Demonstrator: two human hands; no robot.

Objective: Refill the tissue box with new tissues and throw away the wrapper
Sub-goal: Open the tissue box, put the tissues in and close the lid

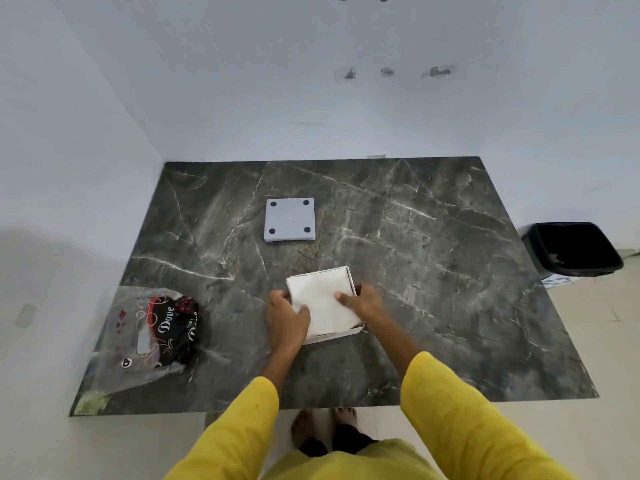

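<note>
On the dark marble table (450,271) by the white wall, we press the tissues (320,296) into the box (346,332), our left hand (285,320) and right hand (363,301) clamped on the stack's edges. Beyond our fingertips lies the lid (289,219); left of them the wrapper (149,336) is, we judge, yet to go in the bin (575,247).

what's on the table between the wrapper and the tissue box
In the head view, only the left hand lies between the wrapper and the tissue box; the rest of that stretch is bare dark marble table.
</note>
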